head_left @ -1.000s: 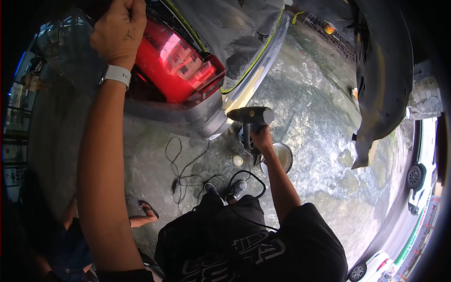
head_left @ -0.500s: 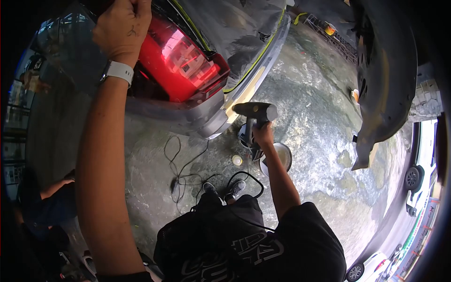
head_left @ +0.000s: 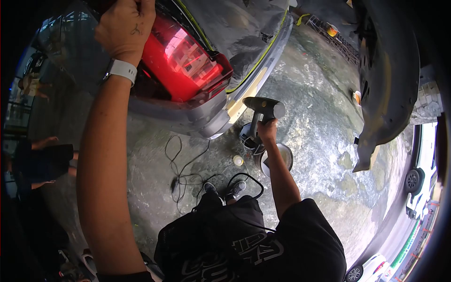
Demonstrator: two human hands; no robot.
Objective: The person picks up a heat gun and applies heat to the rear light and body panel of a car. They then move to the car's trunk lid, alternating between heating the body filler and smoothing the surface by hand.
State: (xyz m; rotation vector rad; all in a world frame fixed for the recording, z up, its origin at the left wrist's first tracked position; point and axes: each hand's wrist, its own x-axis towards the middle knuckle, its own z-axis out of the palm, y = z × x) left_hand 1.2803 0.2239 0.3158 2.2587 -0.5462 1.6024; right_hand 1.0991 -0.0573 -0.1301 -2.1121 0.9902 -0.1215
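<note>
At the top left, my left hand (head_left: 126,30) is raised with its fingers closed beside the red tail light (head_left: 181,61); the fingertips are cut off by the frame's top edge, so what they hold is hidden. My right hand (head_left: 267,130) grips the handle of a dark heat gun (head_left: 265,108). The gun's nozzle points left, toward the grey bumper corner (head_left: 206,115) and the beige patch (head_left: 240,101) on the panel edge. Masking film (head_left: 244,42) with a yellow-green border covers the surface above.
A round basin (head_left: 285,157), a bucket (head_left: 245,136) and a small pale cup (head_left: 238,160) stand on the floor. A black cable (head_left: 176,181) lies looped near my feet. A dark panel (head_left: 390,80) hangs at right. Another person (head_left: 44,160) is at far left.
The heat gun and my right hand have moved slightly right and up, away from the bumper corner. The other person at far left has shifted position.
</note>
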